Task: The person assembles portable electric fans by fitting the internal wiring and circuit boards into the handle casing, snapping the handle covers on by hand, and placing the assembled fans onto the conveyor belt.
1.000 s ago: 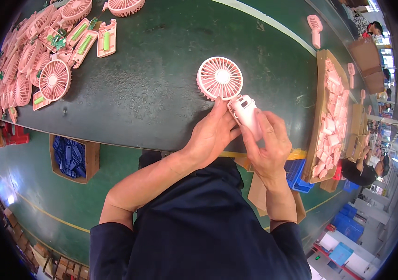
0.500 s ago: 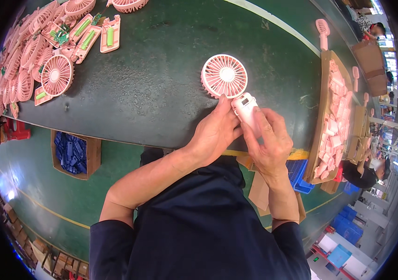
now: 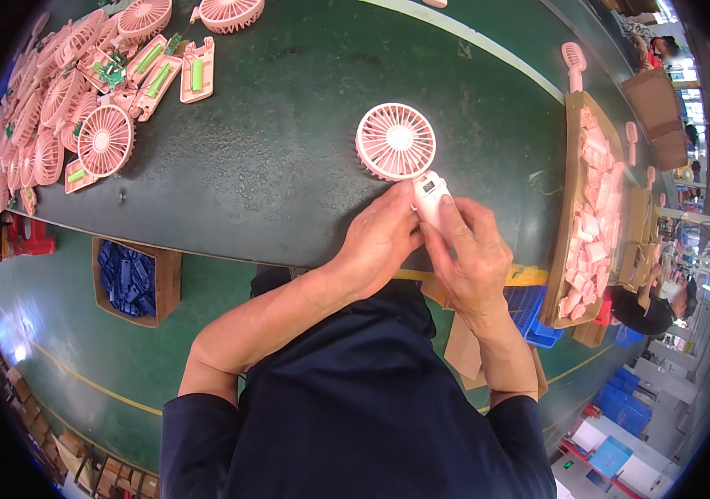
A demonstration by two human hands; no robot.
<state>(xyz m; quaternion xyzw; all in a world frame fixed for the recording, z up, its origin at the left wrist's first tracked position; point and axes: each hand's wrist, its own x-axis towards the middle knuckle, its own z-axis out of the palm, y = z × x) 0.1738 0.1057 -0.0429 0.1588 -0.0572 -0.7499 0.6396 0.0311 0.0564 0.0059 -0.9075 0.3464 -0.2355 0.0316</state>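
Note:
A pink handheld fan point(image 3: 396, 141) is in front of me over the dark green table, its round grille facing up. The pale handle with a small dark display window points toward me. My left hand point(image 3: 378, 237) grips the handle's upper end, its fingers partly hidden behind it. On the other side, my right hand point(image 3: 473, 254) is closed around the handle's lower part, thumb and fingers on its face and edge. Whether the grille touches the table I cannot tell.
A heap of pink fan parts point(image 3: 59, 104), some with green cells and boards, covers the table's left. On the right stands a cardboard box point(image 3: 573, 166) of pink casing pieces. Below the table edge are a box of dark blue parts point(image 3: 128, 279) and a blue crate point(image 3: 544, 333).
The handle has turned slightly, so its display window now shows more squarely. Both hands keep their hold, and the right one has shifted a little with the handle.

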